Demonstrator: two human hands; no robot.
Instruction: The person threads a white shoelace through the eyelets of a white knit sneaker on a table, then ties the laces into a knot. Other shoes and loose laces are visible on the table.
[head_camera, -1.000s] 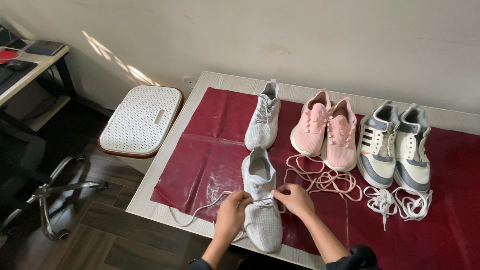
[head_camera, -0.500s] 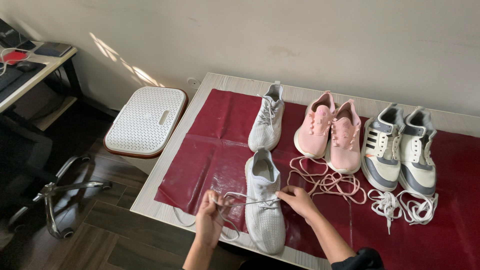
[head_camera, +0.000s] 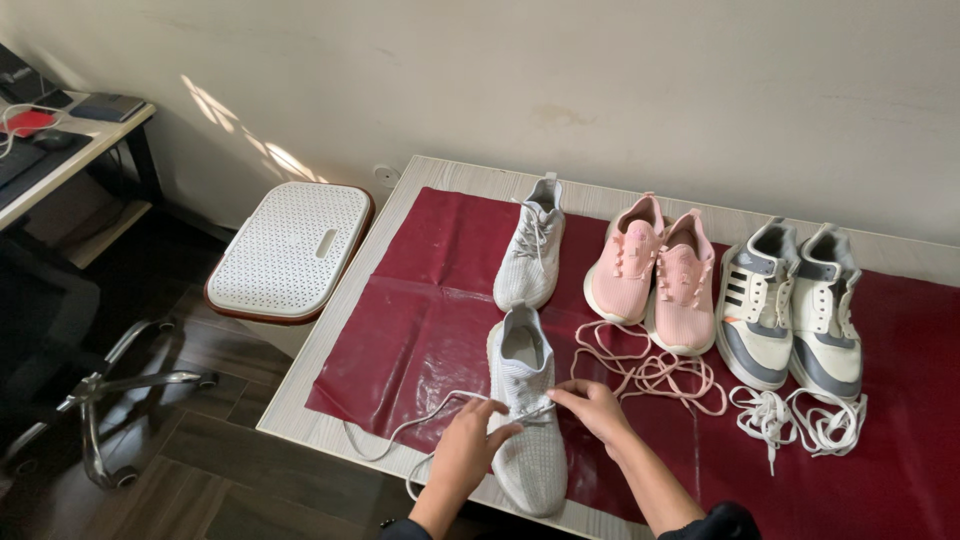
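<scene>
Two hands lacing a grey shoe on a red mat.
Left hand (head_camera: 466, 450) pinches the white lace (head_camera: 420, 425) at 7 o'clock of the grey shoe (head_camera: 525, 410); right hand (head_camera: 597, 408), at 3 o'clock, pinches the lace over the eyelets. Pink shoes (head_camera: 655, 272) lie at 1 o'clock.

We have both forearms reaching up from the bottom edge, bare from the dark sleeves onward, converging on the near light grey shoe (head_camera: 526, 420). Our left hand (head_camera: 468, 447) sits at the shoe's left side, over its middle, palm down, fingers curled and pinched on a white lace (head_camera: 425, 418). Our right hand (head_camera: 598, 410) sits at the shoe's right side, slightly farther up it than the left, knuckles up, thumb and forefinger pinched on the lace at the shoe's top. Fingertips of both hands nearly meet above the shoe.
</scene>
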